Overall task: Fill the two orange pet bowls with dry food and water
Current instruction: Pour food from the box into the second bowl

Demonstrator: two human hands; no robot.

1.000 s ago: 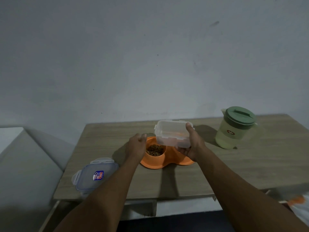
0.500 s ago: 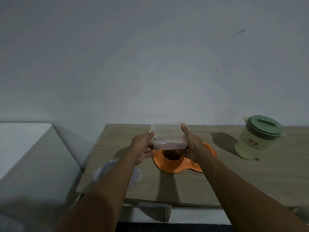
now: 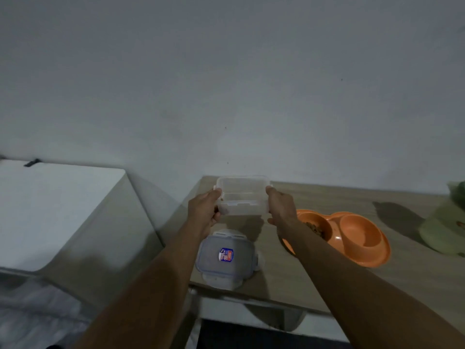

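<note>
Both hands hold a clear plastic container (image 3: 242, 196) above the table's left end: my left hand (image 3: 205, 210) grips its left side, my right hand (image 3: 280, 206) its right side. The container looks nearly empty, with a few crumbs at its left wall. To the right lies the orange double pet bowl (image 3: 362, 250); its left bowl holds brown dry food (image 3: 314, 227), partly behind my right forearm, and its right bowl looks empty. A green lidded pitcher (image 3: 442, 230) stands at the frame's right edge, cut off.
The container's clear lid (image 3: 226, 258) with blue seal and sticker lies flat near the front left corner of the wooden table (image 3: 327, 280). A white surface (image 3: 57, 210) stands to the left, lower than the wall behind. A shadowed gap separates it from the table.
The container has gone from over the orange bowl leftward to above the lid. My left hand, earlier beside the bowl, now grips the container too. The camera turned left.
</note>
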